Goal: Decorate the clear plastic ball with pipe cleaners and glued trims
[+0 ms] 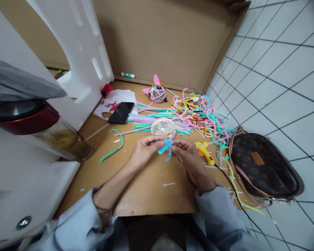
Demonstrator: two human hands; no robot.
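Note:
Between my two hands is a blue pipe cleaner [164, 147], bent into tight zigzag folds with a loose tail hanging down. My left hand [148, 148] pinches its left side, and my right hand [185, 151] grips the right end with thumb and fingers. Just beyond my fingertips sits a clear round plastic shell [163, 127] with a pale pink rim and small coloured bits. To the right of my right hand lies a yellow hot glue gun [205, 152], its black cord running toward the table's front edge.
Straight pipe cleaners [151, 118] and a tangled heap [199, 111] cover the back. Behind stands a pink-eared decorated ball [157, 93]. A black phone [121, 112] rests on paper. At left is a glass bottle [65, 139]; at right, a brown bag [267, 165]. A tiled wall [282, 69] bounds the right.

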